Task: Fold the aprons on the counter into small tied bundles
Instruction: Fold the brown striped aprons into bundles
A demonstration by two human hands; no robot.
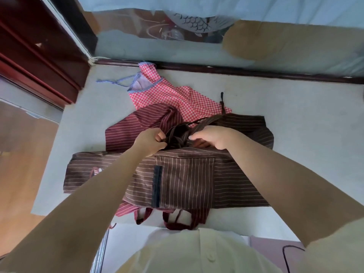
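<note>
Brown pinstriped apron (232,186) lies flat across the centre of the table (307,119), long side left to right, with its patch pocket (187,180) face up at mid-frame. A dark vertical band (157,186) marks the pocket's left edge.

The apron's dark straps (177,134) are gathered in a loose coil just above the pocket. One strap end trails off toward the upper right.

Left grip (149,141): fingers curled, pinching the coil at its left side. Right grip (212,137): fingers curled over the straps at the coil's right side, thumb pointing left. Both grips are clenched on the straps.

A maroon striped apron (137,123) lies under the brown one. It shows above left, and its loops hang over the table's near edge at lower centre. A red-and-white checked apron (177,97) with blue-striped trim lies higher in the frame, partly under the maroon one.

Dark red wooden panelling (29,46) is at upper left, a cardboard sheet (295,40) at upper right, and the person's pale shirt (197,253) along the bottom edge.
</note>
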